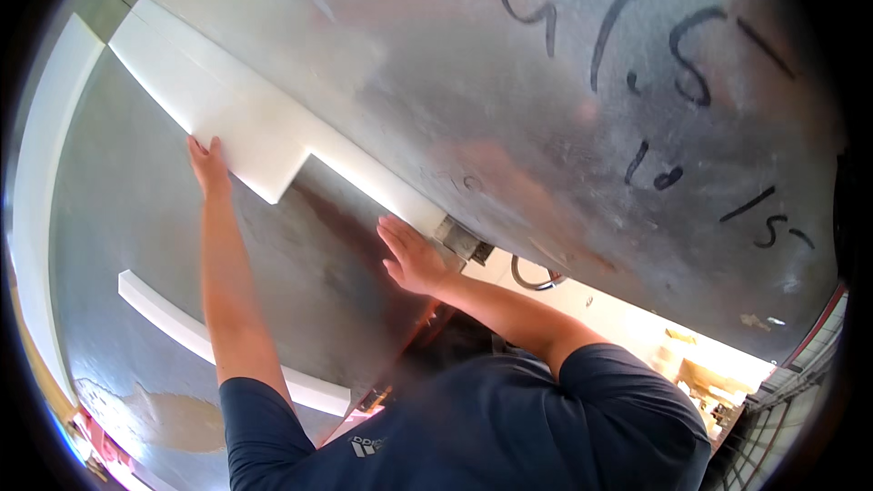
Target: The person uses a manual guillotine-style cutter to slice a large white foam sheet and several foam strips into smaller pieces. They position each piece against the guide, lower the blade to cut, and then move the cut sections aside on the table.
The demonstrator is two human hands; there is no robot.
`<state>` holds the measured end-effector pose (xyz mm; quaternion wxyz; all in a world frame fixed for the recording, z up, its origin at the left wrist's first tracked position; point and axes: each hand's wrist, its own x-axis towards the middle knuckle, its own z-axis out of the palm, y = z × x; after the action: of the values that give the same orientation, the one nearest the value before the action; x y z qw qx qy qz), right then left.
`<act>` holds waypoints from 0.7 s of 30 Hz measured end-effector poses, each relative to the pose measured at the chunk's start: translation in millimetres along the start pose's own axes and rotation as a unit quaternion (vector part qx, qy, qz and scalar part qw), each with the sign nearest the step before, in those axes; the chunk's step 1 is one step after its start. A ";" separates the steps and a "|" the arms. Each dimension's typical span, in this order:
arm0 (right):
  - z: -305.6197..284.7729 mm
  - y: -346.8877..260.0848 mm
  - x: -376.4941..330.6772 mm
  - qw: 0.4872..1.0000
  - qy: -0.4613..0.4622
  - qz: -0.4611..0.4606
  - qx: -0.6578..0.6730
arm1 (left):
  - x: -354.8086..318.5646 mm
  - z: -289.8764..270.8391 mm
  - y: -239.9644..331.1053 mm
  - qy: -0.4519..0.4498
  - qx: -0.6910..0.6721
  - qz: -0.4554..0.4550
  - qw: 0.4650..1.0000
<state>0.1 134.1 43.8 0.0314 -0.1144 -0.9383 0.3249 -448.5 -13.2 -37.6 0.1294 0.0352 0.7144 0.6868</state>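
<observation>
- The grey metal panel (pixel 409 73), with dark marker writing on it, fills the upper right; its lower-left edge slants alongside the white piece.
- The grey work surface (pixel 118 182) spreads over the left and centre of the frame, under both hands.
- The white piece (pixel 214 91) lies from the upper left down to the centre, its long axis on that diagonal. It is broad toward the upper left and narrow toward the centre, with a square step between; whether this is one piece or two butted together, I cannot tell. From both hands it lies toward the top of the frame.
- A long white strip (pixel 36 164) curves down the far left.
- A shorter white strip (pixel 168 316) lies at lower left, passing behind the left forearm.
- The right hand (pixel 418 259), at centre, is flat, fingers straight and close together, thumb apart. It is just beside the narrow part; contact is unclear.
- The left hand (pixel 212 168) is nearer the broad part, at its lower edge, seemingly touching. Thumb and a finger show spread; whether they pinch the edge, I cannot tell.
- A small metal block (pixel 459 238) sits at the narrow part's lower-right end, near the right hand.
</observation>
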 end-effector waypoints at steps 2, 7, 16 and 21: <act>1.2 -8.3 22.9 0.998 -0.004 -0.064 0.009 | 24.8 -46.1 -32.0 0.080 -0.013 0.056 0.995; 20.2 -11.2 71.6 0.994 0.033 -0.105 0.022 | 31.6 -19.7 -5.3 0.105 0.181 0.067 0.975; 37.8 -21.9 127.4 0.991 0.042 -0.125 -0.023 | 82.8 -41.4 42.9 0.123 0.283 0.074 0.948; 44.1 -18.0 135.9 0.992 0.046 -0.120 -0.020 | 87.1 -43.3 33.6 0.127 0.251 0.064 0.958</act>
<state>-141.3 125.7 18.2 0.1106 -0.0166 -0.9490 0.2947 -546.8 -33.6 -15.3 -0.0199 0.0248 0.8704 0.4914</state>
